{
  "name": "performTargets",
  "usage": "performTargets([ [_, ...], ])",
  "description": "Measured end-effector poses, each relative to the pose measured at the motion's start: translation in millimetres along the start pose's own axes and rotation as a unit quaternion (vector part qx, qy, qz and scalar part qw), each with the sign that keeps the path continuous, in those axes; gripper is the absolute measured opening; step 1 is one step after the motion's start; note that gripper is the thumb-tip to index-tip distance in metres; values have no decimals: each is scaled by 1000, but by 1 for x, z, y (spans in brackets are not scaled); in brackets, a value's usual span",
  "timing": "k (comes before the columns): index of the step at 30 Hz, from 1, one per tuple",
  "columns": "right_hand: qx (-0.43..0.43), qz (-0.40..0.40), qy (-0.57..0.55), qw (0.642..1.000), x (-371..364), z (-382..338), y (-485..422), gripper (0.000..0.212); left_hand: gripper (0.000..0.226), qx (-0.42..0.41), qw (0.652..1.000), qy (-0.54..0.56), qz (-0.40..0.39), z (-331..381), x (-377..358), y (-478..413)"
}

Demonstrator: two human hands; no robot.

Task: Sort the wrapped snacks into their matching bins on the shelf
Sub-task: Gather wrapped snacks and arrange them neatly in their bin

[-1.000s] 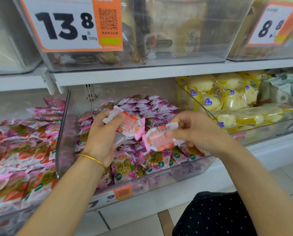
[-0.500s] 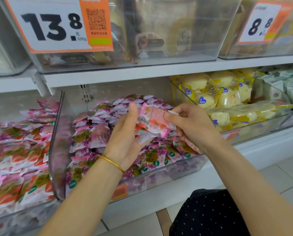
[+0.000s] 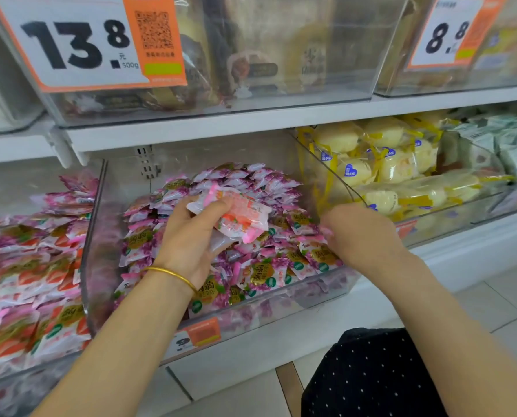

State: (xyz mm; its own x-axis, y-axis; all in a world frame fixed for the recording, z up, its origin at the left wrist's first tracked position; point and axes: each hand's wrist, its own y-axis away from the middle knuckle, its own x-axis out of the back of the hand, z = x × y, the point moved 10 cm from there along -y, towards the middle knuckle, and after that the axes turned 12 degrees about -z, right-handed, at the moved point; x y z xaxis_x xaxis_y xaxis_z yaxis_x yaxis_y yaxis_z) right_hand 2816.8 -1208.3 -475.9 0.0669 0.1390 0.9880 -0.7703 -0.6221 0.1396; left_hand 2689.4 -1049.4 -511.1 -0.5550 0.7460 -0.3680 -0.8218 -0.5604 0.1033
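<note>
My left hand point(image 3: 191, 239) is curled round a small bunch of pink-and-orange packets point(image 3: 236, 218), thumb across the top. It holds them just above the heap of purple packets point(image 3: 251, 182) in the clear middle bin point(image 3: 96, 236). A gold bangle point(image 3: 170, 273) sits on that wrist. My right hand point(image 3: 359, 236) is down at the right side of the same heap, its back toward me and fingertips hidden among the wrappers; I cannot tell whether it has hold of one. The left bin point(image 3: 25, 383) holds orange-marked packets point(image 3: 25, 281) like those I hold. The right bin point(image 3: 461, 218) holds yellow-wrapped cakes point(image 3: 353, 170). On the shelf above, a price card point(image 3: 85, 43) reads 13.8.
</note>
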Motion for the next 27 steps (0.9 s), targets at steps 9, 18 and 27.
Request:
performTargets([
  [9, 119, 1, -629, 769, 23, -25, 15, 16, 25, 2, 996, -43, -74, 17, 0, 24],
  [18, 312, -281, -668, 614, 24, -155, 58, 60, 12, -36, 996, -66, -40, 64, 64, 92],
  [27, 412, -218, -523, 713, 58, -289, 81, 46, 7, -62, 996, -18, 64, 99, 198, 150],
])
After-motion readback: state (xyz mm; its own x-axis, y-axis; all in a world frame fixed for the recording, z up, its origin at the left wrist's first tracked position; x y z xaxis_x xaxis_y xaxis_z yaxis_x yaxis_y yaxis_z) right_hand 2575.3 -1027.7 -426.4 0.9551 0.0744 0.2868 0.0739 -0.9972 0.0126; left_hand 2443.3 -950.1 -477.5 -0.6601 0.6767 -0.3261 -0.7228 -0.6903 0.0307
